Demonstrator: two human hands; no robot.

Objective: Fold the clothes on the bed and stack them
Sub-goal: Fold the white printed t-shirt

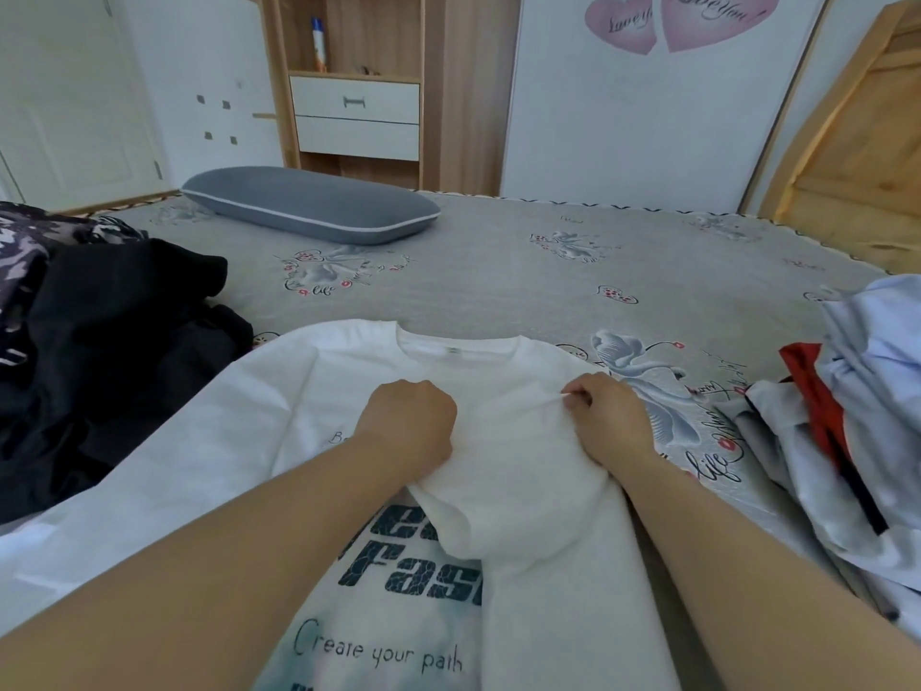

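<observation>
1. My left hand [411, 418] is curled into a fist on the chest of the white T-shirt [279, 391]. The knuckles face away from me and the fingers are tucked under; cloth bunches out from beneath the palm, so the fingers appear to grip the fabric, though they are hidden from view.
2. My right hand [610, 418] pinches a small ridge of the same shirt between thumb and fingertips, just right of the collar area. The other fingers are curled in.
3. The two hands are near each other, apart, with a raised fold of white fabric running between and below them.
4. The white T-shirt lies front side up on the grey patterned bed [498, 271], collar pointing away from me. Its right side is folded over the middle, partly covering the dark printed lettering; "Create your path" is readable lower down.
5. A black garment pile [114, 351] lies on the bed to the left of the shirt.
6. A pale blue and red clothes heap [857, 416] lies to the right.
7. A grey pillow [309, 204] rests at the far side of the bed.
</observation>
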